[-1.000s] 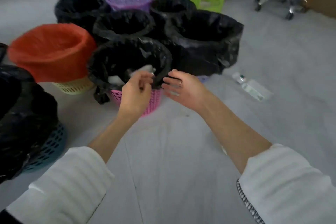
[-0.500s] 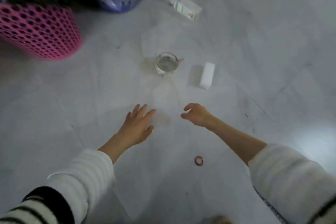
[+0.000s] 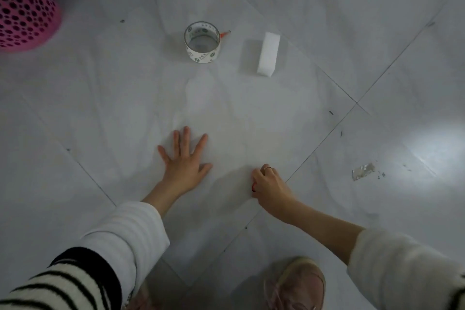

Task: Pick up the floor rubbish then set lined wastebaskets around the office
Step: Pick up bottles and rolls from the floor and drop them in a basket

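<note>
A: Surface?

B: Pale grey tiled floor (image 3: 276, 113), dark grout lines crossing beyond my right hand (image 3: 270, 184). Faint smears, dark specks, and a bright glare patch far right of the tape roll (image 3: 202, 43).

A: Landmark is the tape roll. Layout?

B: White foam block (image 3: 268, 54) just right of the roll, lying flat. An orange-red bit (image 3: 225, 34) pokes out behind the roll's right edge. Pink perforated wastebasket (image 3: 22, 7) well to its left, cut by the frame edge. Crumpled clear scrap (image 3: 363, 171) far right and nearer me. My shoe (image 3: 297, 284) at the bottom.

A: Any writing?

B: Green print and round logos on the roll's core; too small to read.

A: Hands?

B: Left hand (image 3: 185, 161) nearer me than the roll, flat on the floor, fingers spread wide. Right hand curled down at the floor, fingers pinching a small red ring (image 3: 254, 187), mostly hidden under them. Ring on one finger of that hand.
</note>
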Tool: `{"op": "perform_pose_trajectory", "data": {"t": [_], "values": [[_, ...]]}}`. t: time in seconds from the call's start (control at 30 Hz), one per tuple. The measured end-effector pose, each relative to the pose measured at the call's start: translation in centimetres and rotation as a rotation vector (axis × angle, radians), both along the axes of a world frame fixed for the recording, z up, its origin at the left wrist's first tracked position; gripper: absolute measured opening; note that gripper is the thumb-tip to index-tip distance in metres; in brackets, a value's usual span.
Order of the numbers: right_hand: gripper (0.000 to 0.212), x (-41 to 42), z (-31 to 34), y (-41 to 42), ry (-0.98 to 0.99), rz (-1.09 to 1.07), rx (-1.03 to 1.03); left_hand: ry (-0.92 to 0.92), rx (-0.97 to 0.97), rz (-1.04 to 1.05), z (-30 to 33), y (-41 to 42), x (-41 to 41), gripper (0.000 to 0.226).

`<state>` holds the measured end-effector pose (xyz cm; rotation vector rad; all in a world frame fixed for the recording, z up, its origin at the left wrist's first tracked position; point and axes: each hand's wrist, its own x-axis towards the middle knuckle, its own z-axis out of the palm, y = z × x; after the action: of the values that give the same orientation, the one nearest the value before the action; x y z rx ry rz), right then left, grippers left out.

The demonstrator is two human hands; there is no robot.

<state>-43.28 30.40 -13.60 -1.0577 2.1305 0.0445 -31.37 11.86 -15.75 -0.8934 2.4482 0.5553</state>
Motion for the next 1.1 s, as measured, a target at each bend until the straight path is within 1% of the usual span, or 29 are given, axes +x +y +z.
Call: {"op": "perform_pose_trajectory", "data": {"t": [0.1, 0.17, 0.23, 0.33, 0.4, 0.5, 0.57, 0.67, 0.73, 0.83, 0.93, 1.0, 1.1], "values": [[0.026, -0.1, 0.3, -0.3, 0.011, -0.002, -0.002, 0.011, -0.027, -0.005, 0.1, 0.1, 0.1, 0.074], [0.028, -0.9, 0.8, -1.5, 0.033, -0.017, 0.007, 0.061, -0.028, 0.018, 0.1, 0.0, 0.3, 0.071], [0.026, -2.6, 1.5, -3.7, 0.019, -0.084, 0.002, 0.127, -0.071, 0.077, 0.4, -0.3, -0.1, 0.063], [0.022, -5.9, 2.4, -8.0, -0.021, -0.329, -0.154, 0.189, -0.157, 0.249, 1.1, -1.3, -2.4, 0.058], [0.017, -7.8, 3.3, -10.6, -0.115, -0.602, -0.318, 0.236, -0.175, 0.303, 1.8, -2.9, -5.0, 0.061], [0.012, -10.1, 4.1, -13.0, -0.333, -0.967, -0.496, 0.323, -0.258, 0.245, 2.9, -6.8, -9.7, 0.07], [0.014, -11.1, 3.8, -13.5, -0.407, -1.085, -0.553, 0.334, -0.315, 0.145, 3.7, -9.6, -12.6, 0.073], [0.015, -12.0, 3.3, -13.7, -0.451, -1.158, -0.585, 0.296, -0.346, -0.015, 3.8, -13.1, -15.8, 0.072], [0.014, -12.3, 3.1, -13.7, -0.474, -1.193, -0.612, 0.214, -0.343, -0.09, 3.1, -14.1, -16.6, 0.06], [0.015, -12.8, 3.2, -14.0, -0.506, -1.236, -0.657, 0.141, -0.344, -0.08, 2.1, -13.7, -16.2, 0.04], [0.019, -13.0, 3.5, -14.8, -0.535, -1.251, -0.68, 0.088, -0.364, -0.145, 1.6, -12.4, -14.2, 0.029], [0.016, -13.0, 3.6, -15.6, -0.539, -1.233, -0.667, 0.052, -0.328, -0.167, 1.9, -12.4, -12.8, 0.027], [0.018, -12.5, 4.1, -17.0, -0.55, -1.176, -0.636, 0.009, -0.184, -0.205, 3.5, -14.1, -11.0, 0.033]]}}
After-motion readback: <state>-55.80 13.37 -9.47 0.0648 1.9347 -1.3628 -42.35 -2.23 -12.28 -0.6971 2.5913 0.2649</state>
